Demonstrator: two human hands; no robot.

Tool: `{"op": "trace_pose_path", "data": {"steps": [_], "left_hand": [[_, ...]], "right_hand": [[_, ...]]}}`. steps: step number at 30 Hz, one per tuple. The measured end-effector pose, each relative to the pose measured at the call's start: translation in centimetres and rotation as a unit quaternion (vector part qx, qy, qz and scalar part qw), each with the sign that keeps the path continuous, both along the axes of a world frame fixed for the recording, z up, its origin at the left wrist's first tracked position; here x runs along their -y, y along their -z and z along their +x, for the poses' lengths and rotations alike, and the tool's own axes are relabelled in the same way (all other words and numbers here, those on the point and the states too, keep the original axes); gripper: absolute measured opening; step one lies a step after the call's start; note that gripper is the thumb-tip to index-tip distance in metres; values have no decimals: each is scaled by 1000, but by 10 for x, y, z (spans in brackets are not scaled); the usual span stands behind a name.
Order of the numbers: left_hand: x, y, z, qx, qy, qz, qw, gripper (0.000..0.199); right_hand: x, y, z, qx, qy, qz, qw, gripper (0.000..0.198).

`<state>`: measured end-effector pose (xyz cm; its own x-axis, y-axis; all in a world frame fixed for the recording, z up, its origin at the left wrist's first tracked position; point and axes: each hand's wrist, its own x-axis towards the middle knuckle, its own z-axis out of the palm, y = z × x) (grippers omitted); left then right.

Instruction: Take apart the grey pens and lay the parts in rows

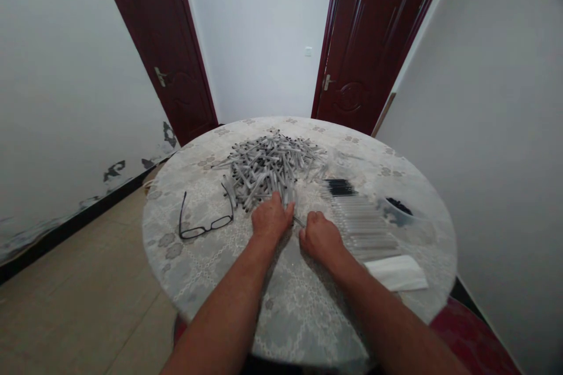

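A heap of pale, pen-like sticks [268, 164] with dark ends lies loose in the middle of the table. My left hand [271, 215] is at its near edge, index finger reaching toward the sticks and thumb apart; its other fingers are partly hidden. Just to the right, my right hand [321, 235] is closed, with a thin pen-like stick [299, 221] poking out of its fingers toward my left thumb. Beyond my right hand, clear thin tubes [365, 222] lie side by side in a row, with a dark-ended bunch [340, 187] at the far end.
Black-framed glasses [206, 229] lie at the left. On the right sit a clear container of small black pieces [398, 208] and a folded white sheet [398, 273]. A patterned cloth [206, 293] covers the round table. A clear plastic item [347, 158] lies behind the tubes.
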<state>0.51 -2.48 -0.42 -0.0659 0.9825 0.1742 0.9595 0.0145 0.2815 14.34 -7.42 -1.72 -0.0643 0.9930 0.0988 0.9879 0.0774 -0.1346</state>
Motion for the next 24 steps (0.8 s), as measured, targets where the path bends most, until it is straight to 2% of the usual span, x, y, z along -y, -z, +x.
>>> {"op": "trace_pose_path", "data": {"steps": [3,5,7,10,12,14,17,21,24], "left_hand": [[1,0,2,4,6,16,1000,47],[1,2,2,27,30,44,998,41],[0,6,1,57,82,85,991,34],[-2,12,0,71,185,128,972,27],[-4,15,0,53,225,119,965,28],[-5,17,1,37,231,94,968,26],[-6,18,1,33,212,69,974,24],[-5,20,4,47,208,68,975,27],[-4,19,5,85,214,81,970,28]], "right_hand": [[4,1,10,-36,16,31,999,17],[4,0,17,-97,6,88,991,11],[2,-3,22,-169,-23,171,971,9],[1,-11,29,-264,-49,277,923,10],[1,-16,34,-304,-32,322,896,12],[0,-20,41,-318,6,351,881,14],[-3,-21,50,-302,40,362,881,17],[-7,-19,53,-279,18,319,906,19],[-4,-18,47,-299,-4,304,904,19]]}}
